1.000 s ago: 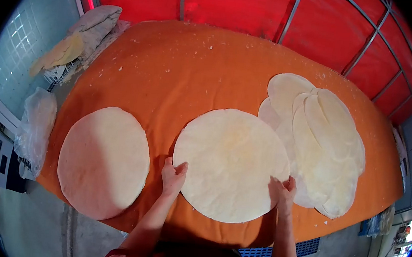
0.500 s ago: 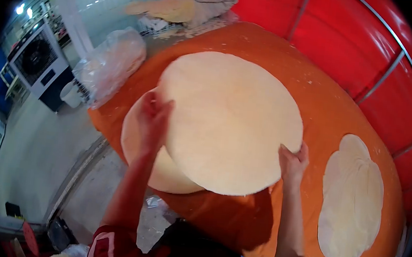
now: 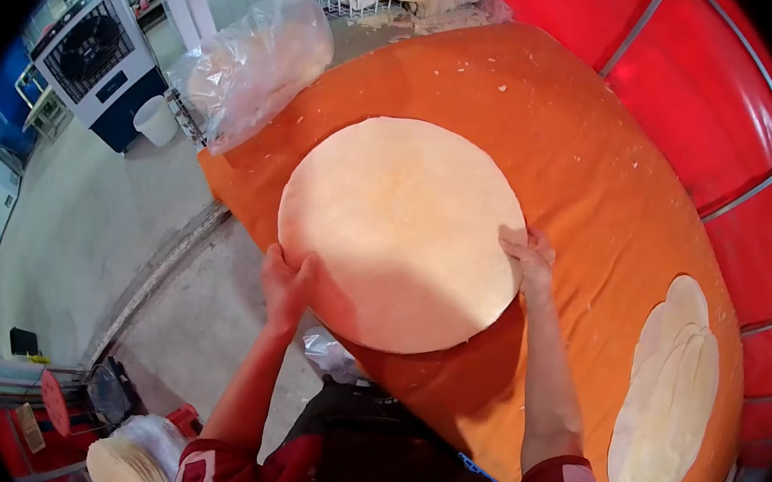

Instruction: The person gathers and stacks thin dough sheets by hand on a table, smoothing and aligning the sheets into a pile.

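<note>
A big, round, thin sheet [image 3: 405, 234] sits in the middle of the orange cloth [image 3: 593, 214], near the edge by the person. It looks like soft, flat dough or bread. It is pale cream, with a faint yellow patch near the top and a pinkish shade low on the left. A bright patch shines on its lower right side. Its top is mostly smooth, and its edge is a bit wavy.

The left hand [image 3: 289, 283] pinches the sheet's lower left edge. The right hand [image 3: 530, 255] holds the right edge, with a digit over the top. I can't tell if anything lies under the sheet.

Off to the right, well apart, lies a long pile of thin sheets [image 3: 668, 398]. They overlap like floppy leaves, and they are cream and yellow too. The cloth has soft folds and little white crumbs on it.

Behind it, the red wall [image 3: 697, 104] is shiny, with gray bars. On the left there's a crinkly, see-through plastic bag [image 3: 259, 62], puffed up and lumpy. A white bucket [image 3: 156, 119] stands on the hard gray floor [image 3: 120, 206].
</note>
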Available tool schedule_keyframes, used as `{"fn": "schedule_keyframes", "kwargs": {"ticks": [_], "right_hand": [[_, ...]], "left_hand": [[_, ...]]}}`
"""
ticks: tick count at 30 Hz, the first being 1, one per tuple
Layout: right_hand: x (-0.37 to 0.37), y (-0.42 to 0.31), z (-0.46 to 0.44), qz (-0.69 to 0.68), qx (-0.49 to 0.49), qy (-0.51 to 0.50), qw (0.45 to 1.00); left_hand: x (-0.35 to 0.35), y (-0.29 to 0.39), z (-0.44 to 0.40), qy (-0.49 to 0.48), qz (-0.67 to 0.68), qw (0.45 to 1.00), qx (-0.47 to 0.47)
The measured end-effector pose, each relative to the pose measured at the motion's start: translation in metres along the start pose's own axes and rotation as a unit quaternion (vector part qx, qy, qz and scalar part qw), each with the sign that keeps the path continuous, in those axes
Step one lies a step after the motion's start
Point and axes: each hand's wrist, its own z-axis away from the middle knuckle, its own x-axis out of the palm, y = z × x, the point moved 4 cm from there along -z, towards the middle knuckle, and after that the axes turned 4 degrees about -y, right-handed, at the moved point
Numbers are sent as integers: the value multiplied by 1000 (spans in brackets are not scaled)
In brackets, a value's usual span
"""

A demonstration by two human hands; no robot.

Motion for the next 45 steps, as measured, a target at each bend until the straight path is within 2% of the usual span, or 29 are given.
{"fn": "schedule_keyframes", "kwargs": {"ticks": [2,4,5,6,7,8,9,10,12,14,15,16,17,18,19,21,23,25,27,29,33,34,36,37,39,40,42,43,45], "right_hand": [[-2,3,9,5,-18,30,999],[-13,-3,25,199,-165,167,951],[-11,4,29,201,-160,175,951],[5,8,35,104,-157,136,973],[12,11,46,5,-150,106,983],[18,-4,51,109,-117,96,982],[17,3,49,106,-117,109,981],[15,15,43,125,-132,118,976],[2,53,18,10,-99,65,993],[-2,51,22,-64,-126,30,989],[7,23,38,6,-192,64,979],[-5,2,60,17,-203,111,973],[-11,-22,82,121,-256,139,949],[-18,-39,111,227,-293,167,914],[-32,-49,143,333,-317,190,867],[-58,-40,206,434,-239,146,856],[-101,-31,278,416,-206,96,880],[-146,-7,349,438,-167,153,870],[-182,13,422,416,-16,168,894],[-217,24,493,425,-6,286,859],[-261,38,584,394,40,419,817],[-272,40,600,384,50,431,815],[-290,44,619,357,33,463,811],[-302,49,625,347,37,473,809],[-332,50,636,365,23,470,803],[-348,49,640,384,15,468,796],[-387,34,649,393,5,456,798],[-409,28,652,397,1,451,799],[-460,13,656,436,-24,439,785]], "left_hand": [[-8,5,1,-3,-18,1000,-19],[-5,-1,-2,-12,-35,999,-38],[-3,-11,-7,-9,-66,998,12],[1,-15,-9,-5,-95,993,63],[7,-17,-6,-27,-98,993,67],[10,-21,-4,-36,58,997,37],[14,-23,-3,-45,215,976,5],[15,-14,0,-54,237,970,-1],[20,-32,-4,-94,279,956,10],[8,-55,-16,-148,310,939,14],[12,-56,-19,-188,312,931,21],[17,-56,-21,-228,314,921,27],[10,-33,-26,-132,235,957,106],[-2,-3,-24,-30,160,969,185],[2,26,-16,-31,158,963,215],[11,85,2,-34,155,949,273],[46,135,59,-96,90,933,336],[109,160,118,-279,168,899,292],[164,182,194,-443,264,800,306],[201,203,284,-538,216,792,192],[237,219,410,-732,243,632,77],[245,227,429,-728,245,635,84],[267,239,464,-785,248,567,-34],[283,247,477,-781,249,572,-28],[323,258,508,-800,264,529,-105],[344,265,521,-796,268,533,-102],[388,272,550,-786,283,516,-189],[409,275,560,-779,293,519,-191],[463,282,579,-718,327,530,-311]]}}
